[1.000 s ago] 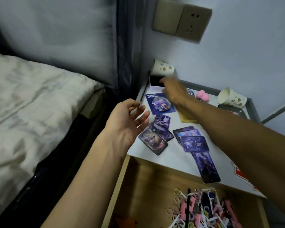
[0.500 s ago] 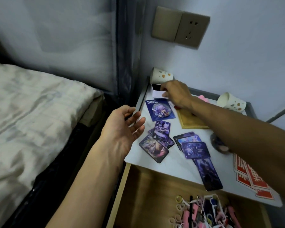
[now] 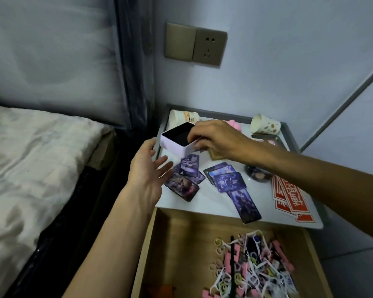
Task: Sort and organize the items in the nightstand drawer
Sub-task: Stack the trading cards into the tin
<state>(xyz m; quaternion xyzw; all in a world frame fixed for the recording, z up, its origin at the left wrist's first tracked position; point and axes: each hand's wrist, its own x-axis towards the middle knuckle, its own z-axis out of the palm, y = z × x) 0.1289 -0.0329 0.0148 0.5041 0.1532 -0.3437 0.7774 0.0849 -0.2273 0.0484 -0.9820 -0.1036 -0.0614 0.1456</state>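
Your right hand (image 3: 215, 140) pinches one corner of a little white box (image 3: 177, 136), with fingers over the rim. The box is open on top and dark inside. It is tilted over the back left part of the nightstand top (image 3: 213, 203). Your left hand (image 3: 149, 168) is wide open, fingers spread, just beside the box. I cannot tell if it touches. Purple cards (image 3: 226, 179) lie spread on the top. The drawer (image 3: 181, 244) is pulled out, with a heap of small clips (image 3: 250, 265) inside.

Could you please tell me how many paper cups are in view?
2. One white spotted paper cup lies tipped back left on the white-topped nightstand; the other back right. Others could be hidden.
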